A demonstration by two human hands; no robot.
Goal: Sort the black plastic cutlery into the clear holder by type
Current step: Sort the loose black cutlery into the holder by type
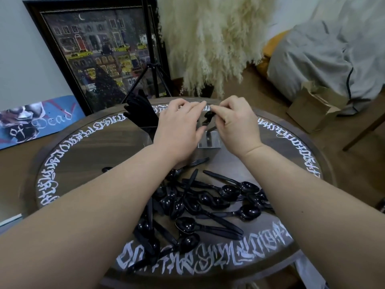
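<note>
At the tabletop's [68,155] far edge, both hands meet over the clear holder [208,140]: the right hand [233,122] pinches black cutlery [209,117] above a compartment, apparently to drop it in, while the left hand [179,126] lies relaxed, likely steadying.

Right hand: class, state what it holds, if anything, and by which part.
The right hand pinches a piece of black cutlery near its upper end, over the clear holder. Its type cannot be told.

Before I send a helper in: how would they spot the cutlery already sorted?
Find the round lettered table, then the clear holder at its far side under the hands. The sorted cutlery stands upright in its left compartment, unlike the loose spoons lying flat nearer.
</note>
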